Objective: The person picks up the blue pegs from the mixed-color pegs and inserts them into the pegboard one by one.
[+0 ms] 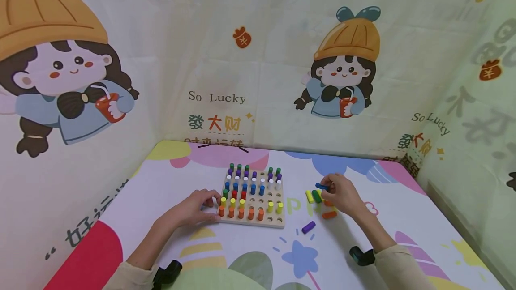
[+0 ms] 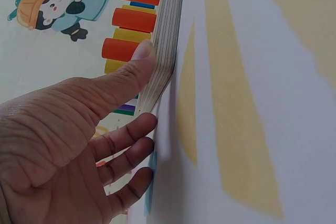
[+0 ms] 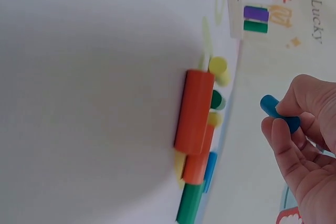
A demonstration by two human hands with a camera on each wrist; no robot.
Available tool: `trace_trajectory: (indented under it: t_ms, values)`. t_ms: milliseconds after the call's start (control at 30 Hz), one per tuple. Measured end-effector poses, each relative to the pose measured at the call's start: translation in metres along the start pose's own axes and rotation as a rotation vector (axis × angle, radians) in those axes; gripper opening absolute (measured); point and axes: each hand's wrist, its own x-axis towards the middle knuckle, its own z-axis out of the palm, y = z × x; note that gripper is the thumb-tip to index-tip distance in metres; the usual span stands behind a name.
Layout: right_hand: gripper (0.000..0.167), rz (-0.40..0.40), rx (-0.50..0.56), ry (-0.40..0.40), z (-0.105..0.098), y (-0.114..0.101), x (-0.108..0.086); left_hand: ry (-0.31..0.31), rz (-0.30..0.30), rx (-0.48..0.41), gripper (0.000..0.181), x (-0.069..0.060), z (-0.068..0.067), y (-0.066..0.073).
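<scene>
A wooden pegboard (image 1: 276, 197) stands on the table, with rows of coloured pegs in its holes and some bare holes. My left hand (image 1: 193, 209) holds its near left corner. In the left wrist view the thumb presses the board's edge (image 2: 164, 40), with three fingers loosely bent beside the side. To the right of the board, my right hand (image 1: 342, 194) pinches a blue peg (image 3: 270, 106) between thumb and fingertips, raised over the loose pegs. Below that hand lie an orange peg (image 1: 329, 215), a green peg (image 1: 316, 196) and a yellow peg (image 1: 309, 196).
A purple peg (image 1: 308, 227) lies alone nearer the front, between board and right hand. Several more loose pegs are partly hidden under the right hand, among them a blue peg (image 3: 210, 171). A printed cloth covers the table (image 1: 225, 272) and the walls behind it.
</scene>
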Motion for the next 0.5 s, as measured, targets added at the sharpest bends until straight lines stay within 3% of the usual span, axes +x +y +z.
trace_trajectory:
  t_ms: [300,500]
  values:
    - [0.018,-0.106,0.049,0.025,0.006,-0.013,-0.003,-0.001,0.015,0.002,0.039,-0.002,-0.001,0.0]
    - [0.018,-0.112,0.046,0.012,0.009,-0.022,-0.003,-0.004,0.028,-0.005,0.038,-0.002,-0.002,0.001]
